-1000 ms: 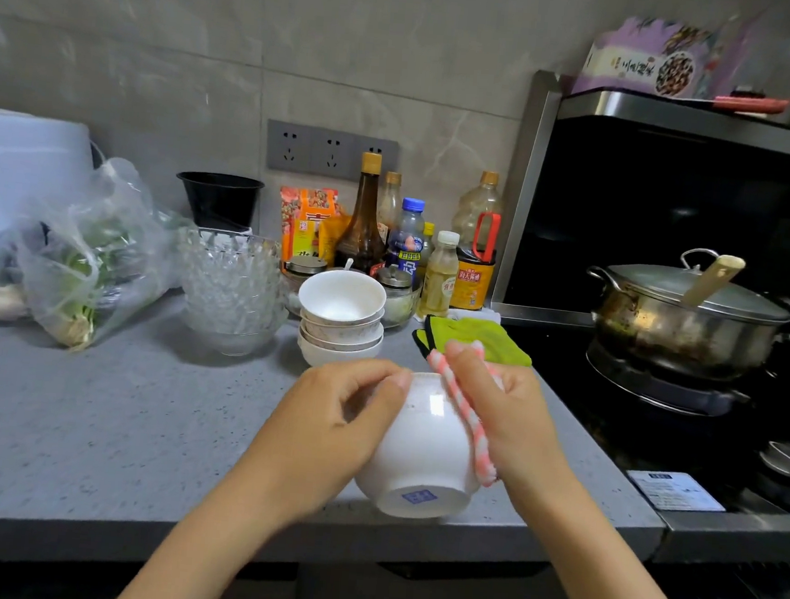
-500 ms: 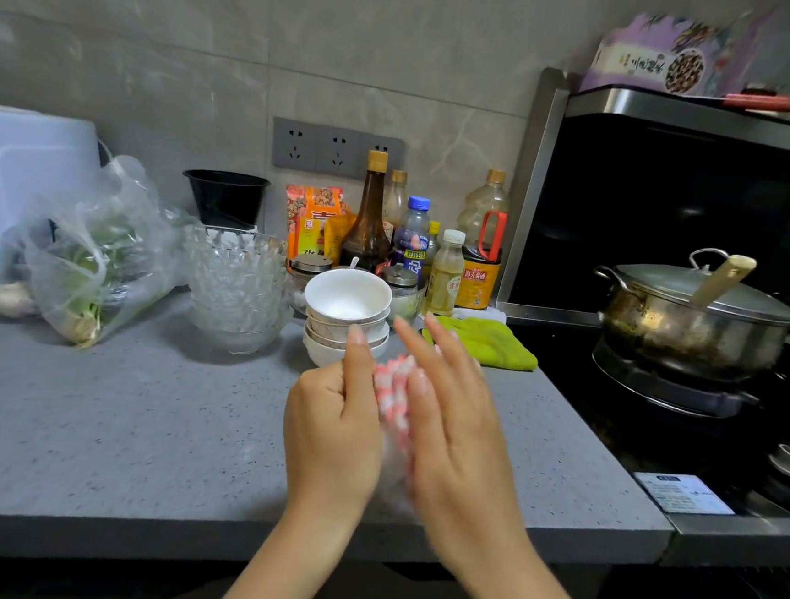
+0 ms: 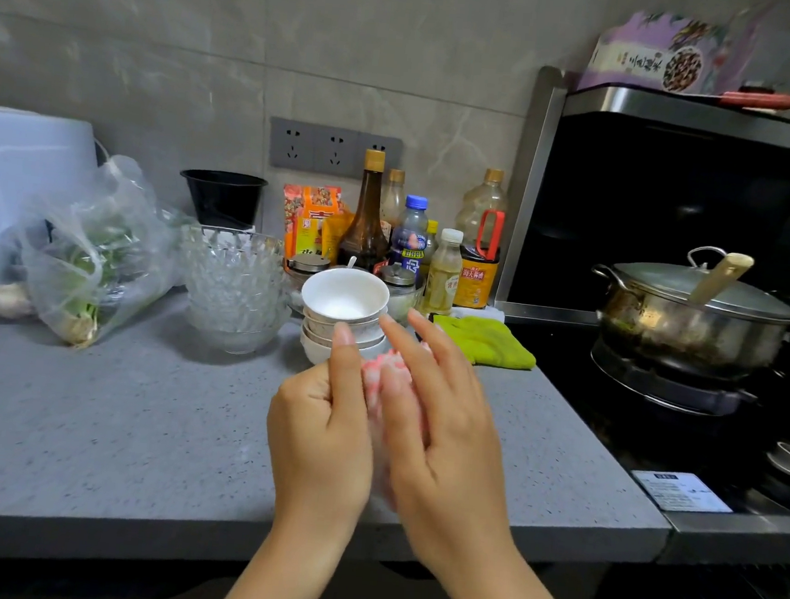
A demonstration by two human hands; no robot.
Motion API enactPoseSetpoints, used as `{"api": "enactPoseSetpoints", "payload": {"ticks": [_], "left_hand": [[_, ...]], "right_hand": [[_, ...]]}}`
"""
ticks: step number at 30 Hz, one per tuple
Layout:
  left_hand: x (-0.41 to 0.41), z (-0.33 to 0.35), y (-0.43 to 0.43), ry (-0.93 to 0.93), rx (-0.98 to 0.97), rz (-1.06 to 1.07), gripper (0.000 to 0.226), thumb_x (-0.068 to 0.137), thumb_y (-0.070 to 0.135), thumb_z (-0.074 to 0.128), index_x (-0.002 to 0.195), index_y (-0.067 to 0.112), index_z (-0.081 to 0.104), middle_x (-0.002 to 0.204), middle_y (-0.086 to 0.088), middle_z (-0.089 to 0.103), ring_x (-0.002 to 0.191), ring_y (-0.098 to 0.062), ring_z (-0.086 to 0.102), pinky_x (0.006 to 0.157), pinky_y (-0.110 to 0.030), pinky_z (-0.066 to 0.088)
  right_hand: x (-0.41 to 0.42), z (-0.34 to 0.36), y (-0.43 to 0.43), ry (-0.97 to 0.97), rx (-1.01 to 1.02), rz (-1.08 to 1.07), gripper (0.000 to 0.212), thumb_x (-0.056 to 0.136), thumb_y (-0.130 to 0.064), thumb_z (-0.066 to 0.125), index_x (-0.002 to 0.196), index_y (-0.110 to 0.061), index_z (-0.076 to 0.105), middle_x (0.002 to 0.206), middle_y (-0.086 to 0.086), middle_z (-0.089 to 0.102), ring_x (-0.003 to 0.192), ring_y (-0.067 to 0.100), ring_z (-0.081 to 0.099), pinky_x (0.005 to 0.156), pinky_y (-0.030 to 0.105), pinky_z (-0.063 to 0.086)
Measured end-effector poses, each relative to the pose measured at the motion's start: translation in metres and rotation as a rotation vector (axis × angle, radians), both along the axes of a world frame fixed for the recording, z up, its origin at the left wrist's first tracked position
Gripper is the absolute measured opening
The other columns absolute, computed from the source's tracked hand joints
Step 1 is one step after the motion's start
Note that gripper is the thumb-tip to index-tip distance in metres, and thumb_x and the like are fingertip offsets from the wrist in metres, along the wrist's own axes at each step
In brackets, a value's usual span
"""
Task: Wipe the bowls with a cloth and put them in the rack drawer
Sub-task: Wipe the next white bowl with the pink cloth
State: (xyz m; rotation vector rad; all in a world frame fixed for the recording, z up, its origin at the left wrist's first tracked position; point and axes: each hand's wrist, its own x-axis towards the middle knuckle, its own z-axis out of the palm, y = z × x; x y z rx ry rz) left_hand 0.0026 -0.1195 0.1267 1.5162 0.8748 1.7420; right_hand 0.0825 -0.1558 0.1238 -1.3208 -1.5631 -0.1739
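My left hand [image 3: 319, 429] and my right hand [image 3: 439, 427] are held close together above the grey counter's [image 3: 134, 420] front edge. Between them shows a pink-and-white striped cloth [image 3: 377, 374] and a blurred sliver of the white bowl [image 3: 380, 470]; most of the bowl is hidden. The left hand's fingers are curled round the bowl with the thumb pointing up. My right hand presses the cloth against it with straight, spread fingers. A stack of white bowls [image 3: 345, 295] stands just behind the hands.
A stack of glass bowls [image 3: 234, 285] and a plastic bag of greens [image 3: 86, 253] stand to the left. Sauce bottles [image 3: 366, 220] line the wall. A green cloth [image 3: 485, 343] lies right of the bowls. On the stove at the right sits a lidded steel pot [image 3: 697, 316].
One second ago the white bowl showed bottom-up between my hands. The hands have since turned and closed in over it, hiding it; the right hand's fingers have straightened over the cloth.
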Motion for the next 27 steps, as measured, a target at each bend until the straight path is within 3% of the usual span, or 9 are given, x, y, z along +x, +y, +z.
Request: {"api": "enactPoseSetpoints", "payload": {"ticks": [2, 5, 8, 11, 16, 18, 21, 25, 27], "left_hand": [[-0.004, 0.002, 0.0, 0.021, 0.005, -0.01, 0.071, 0.08, 0.068, 0.037, 0.051, 0.003, 0.042, 0.041, -0.01, 0.042, 0.043, -0.029, 0.042, 0.044, -0.041, 0.034], [-0.014, 0.006, -0.001, -0.038, -0.001, -0.127, 0.068, 0.077, 0.06, 0.052, 0.051, 0.0, 0.039, 0.042, -0.007, 0.038, 0.044, -0.014, 0.041, 0.042, -0.028, 0.027], [-0.023, 0.009, 0.002, -0.107, -0.047, -0.286, 0.071, 0.073, 0.053, 0.065, 0.062, -0.014, 0.045, 0.055, -0.03, 0.047, 0.05, -0.024, 0.05, 0.046, -0.028, 0.034], [-0.024, 0.009, 0.007, -0.17, -0.176, -0.435, 0.067, 0.077, 0.043, 0.072, 0.081, -0.022, 0.053, 0.077, -0.042, 0.057, 0.06, -0.034, 0.059, 0.057, -0.034, 0.044], [-0.027, 0.003, 0.016, 0.118, -0.085, -0.487, 0.078, 0.091, 0.061, 0.046, 0.09, -0.015, 0.062, 0.085, -0.032, 0.066, 0.072, -0.038, 0.065, 0.065, -0.042, 0.052], [-0.027, 0.005, 0.016, 0.295, 0.017, -0.475, 0.078, 0.088, 0.066, 0.036, 0.084, -0.008, 0.062, 0.081, -0.028, 0.064, 0.07, -0.035, 0.062, 0.069, -0.055, 0.049], [-0.021, 0.011, 0.013, 0.398, 0.092, -0.386, 0.077, 0.084, 0.07, 0.033, 0.061, -0.001, 0.052, 0.06, -0.024, 0.054, 0.052, -0.025, 0.045, 0.054, -0.05, 0.04], [-0.015, 0.012, 0.009, 0.316, 0.112, -0.296, 0.071, 0.082, 0.067, 0.036, 0.047, 0.005, 0.038, 0.042, -0.012, 0.042, 0.041, -0.023, 0.039, 0.043, -0.037, 0.027], [-0.014, 0.01, 0.008, 0.17, 0.045, -0.268, 0.073, 0.08, 0.066, 0.04, 0.048, 0.001, 0.037, 0.045, -0.022, 0.041, 0.041, -0.028, 0.042, 0.041, -0.041, 0.025]], "right_hand": [[0.005, 0.006, -0.001, 0.203, -0.049, 0.155, 0.041, 0.099, -0.043, 0.031, 0.132, -0.032, 0.054, 0.135, -0.025, 0.05, 0.131, -0.005, 0.04, 0.106, 0.019, 0.035], [0.015, 0.021, -0.008, 0.516, -0.246, 0.34, 0.038, 0.101, -0.04, 0.032, 0.118, -0.024, 0.061, 0.092, -0.041, 0.063, 0.093, -0.023, 0.056, 0.073, -0.002, 0.039], [0.025, 0.021, -0.013, 0.665, -0.321, 0.388, 0.032, 0.099, -0.029, 0.033, 0.086, -0.027, 0.062, 0.058, -0.032, 0.063, 0.059, -0.019, 0.059, 0.051, 0.0, 0.04], [0.025, 0.022, -0.006, 0.763, -0.248, 0.449, 0.049, 0.092, -0.044, 0.048, 0.055, -0.014, 0.059, 0.048, -0.005, 0.061, 0.05, 0.006, 0.061, 0.049, 0.012, 0.045], [0.035, 0.02, -0.001, 0.73, -0.169, 0.426, 0.07, 0.079, -0.053, 0.062, 0.057, 0.012, 0.046, 0.05, 0.025, 0.047, 0.05, 0.021, 0.05, 0.046, 0.018, 0.04], [0.036, 0.022, -0.003, 0.635, -0.162, 0.388, 0.073, 0.085, -0.052, 0.061, 0.051, 0.008, 0.041, 0.04, 0.014, 0.041, 0.04, 0.02, 0.042, 0.042, 0.02, 0.035], [0.031, 0.025, -0.005, 0.542, -0.191, 0.37, 0.058, 0.088, -0.041, 0.053, 0.041, -0.011, 0.037, 0.031, -0.004, 0.036, 0.031, 0.008, 0.034, 0.039, 0.018, 0.028], [0.026, 0.02, -0.007, 0.55, -0.1, 0.341, 0.059, 0.093, -0.04, 0.049, 0.046, -0.006, 0.042, 0.034, 0.006, 0.04, 0.037, 0.013, 0.041, 0.042, 0.015, 0.033], [0.025, 0.013, -0.007, 0.615, -0.105, 0.334, 0.052, 0.096, -0.045, 0.045, 0.07, -0.006, 0.067, 0.06, 0.002, 0.067, 0.06, 0.012, 0.063, 0.055, 0.013, 0.044]]}}
